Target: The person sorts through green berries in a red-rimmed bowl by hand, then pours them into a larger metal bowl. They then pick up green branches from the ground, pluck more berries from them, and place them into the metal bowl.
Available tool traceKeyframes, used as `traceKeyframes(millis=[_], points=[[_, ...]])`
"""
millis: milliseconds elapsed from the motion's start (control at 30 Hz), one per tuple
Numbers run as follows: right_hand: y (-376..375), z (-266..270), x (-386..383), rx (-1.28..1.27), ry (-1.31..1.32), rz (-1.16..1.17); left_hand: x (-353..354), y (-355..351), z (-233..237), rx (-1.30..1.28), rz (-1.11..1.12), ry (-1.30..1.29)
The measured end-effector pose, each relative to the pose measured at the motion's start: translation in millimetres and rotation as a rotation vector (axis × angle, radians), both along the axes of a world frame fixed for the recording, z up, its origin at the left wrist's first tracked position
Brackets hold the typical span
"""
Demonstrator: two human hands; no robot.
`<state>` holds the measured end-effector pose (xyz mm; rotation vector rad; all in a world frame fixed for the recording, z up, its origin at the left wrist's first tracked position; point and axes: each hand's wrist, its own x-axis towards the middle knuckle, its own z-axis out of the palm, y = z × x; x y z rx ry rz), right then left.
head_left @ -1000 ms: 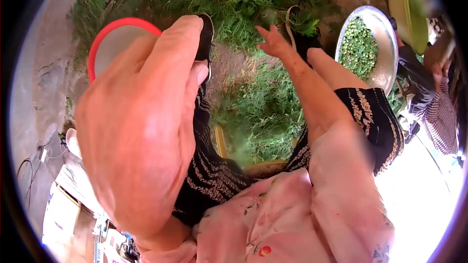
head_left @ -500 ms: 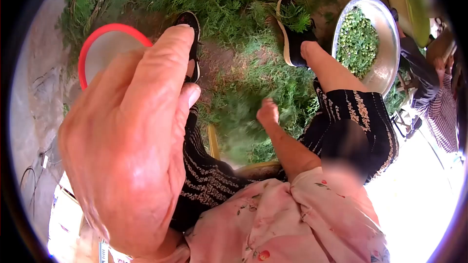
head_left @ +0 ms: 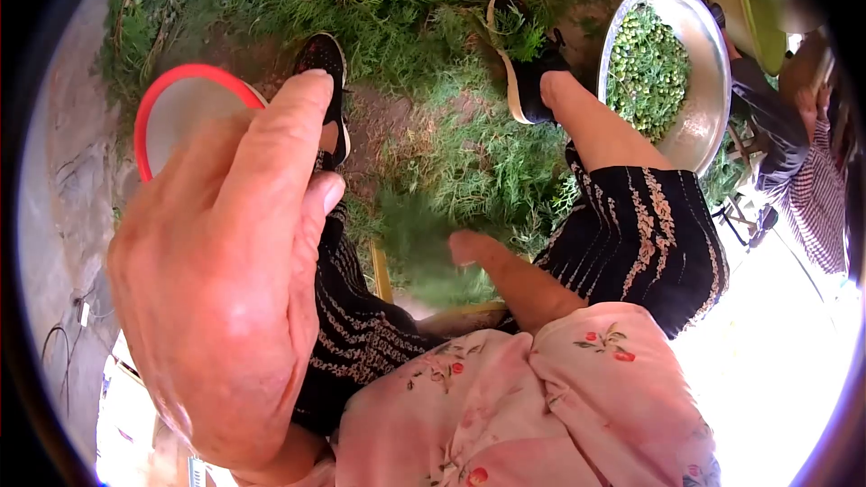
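Observation:
Large and close to the camera, my left hand [head_left: 225,280] shows its back; index finger and thumb point forward with a gap between their tips, and nothing is visible in it. My right hand [head_left: 469,248] is closed and blurred above my lap, on a motion-smeared green sprig [head_left: 415,239]. Feathery green branches [head_left: 379,9] cover the ground around my shoes. Beside my right leg, a metal basin [head_left: 708,113] holds small round green pods and leafy bits [head_left: 648,72].
A red-rimmed container [head_left: 194,72] stands at the left, partly behind my left hand. A yellow-green tub [head_left: 762,13] is at the upper right. Near the right edge sits another person [head_left: 789,135], in dark and checked clothing. A yellow bar [head_left: 382,272] lies by my left leg.
My right hand has moved down and left, closer to my lap, with the blurred sprig. The view has shifted slightly. My left hand keeps nearly the same pose.

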<state>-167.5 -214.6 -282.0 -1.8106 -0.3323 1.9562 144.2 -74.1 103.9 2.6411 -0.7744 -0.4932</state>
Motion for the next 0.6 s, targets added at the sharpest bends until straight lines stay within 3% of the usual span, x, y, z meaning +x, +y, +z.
traceKeyframes(millis=[33,133,200,267,400,567,600], points=[[3.2,-11.0,-8.9,0.199,0.052,0.121,0.1,-1.4,0.5,0.018,-0.019,-0.01],[-26.2,37.6,63.5,-0.603,-0.077,-0.569,-1.8,-2.1,-2.8,0.011,-0.045,-0.023],[-44.1,22.0,77.2,-0.797,-0.601,-0.656,-1.1,-1.3,-3.0,0.006,-0.037,-0.029],[-56.3,34.0,94.9,-0.572,-0.964,-0.743,-1.6,-2.4,-1.6,0.019,-0.02,-0.019],[-45.4,30.6,114.0,-0.657,-0.665,-0.785,-2.6,-4.0,-1.3,0.035,0.008,0.011],[-11.5,37.9,85.3,-0.492,-1.023,-0.968,-2.4,-3.9,-2.9,0.015,-0.029,-0.011],[-4.9,40.1,83.6,-0.476,-0.979,-0.806,-2.8,-4.3,-3.2,0.012,-0.034,-0.012]])
